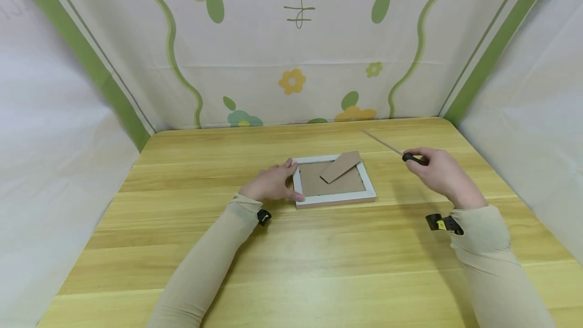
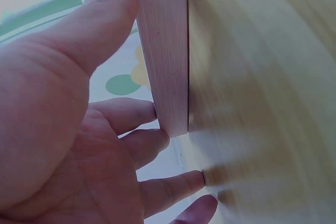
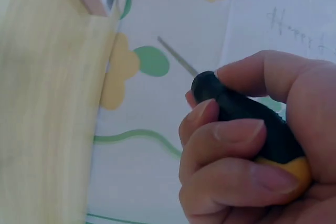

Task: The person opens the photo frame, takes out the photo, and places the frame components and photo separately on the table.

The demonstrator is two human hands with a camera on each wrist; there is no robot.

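Note:
A picture frame [image 1: 335,199] lies back side up on the table, its pale border around a brown backing board [image 1: 311,178]. The stand leg [image 1: 341,166] lies slantwise over that board. My left hand [image 1: 273,182] rests at the frame's left end, thumb on the near corner and fingertips at the far one. In the left wrist view, fingertips touch the frame's wooden side [image 2: 167,51], while two other fingers reach down to the table. Right of the frame, my right hand [image 1: 434,170] grips a screwdriver [image 3: 247,119] by its black and yellow handle, its shaft pointing away to the left.
The wooden table [image 1: 291,267] ends at the back against a white flower-printed cloth [image 1: 255,39]. White cloth walls [image 1: 537,115] also stand at both sides. Each wrist wears a black strap [image 1: 444,223].

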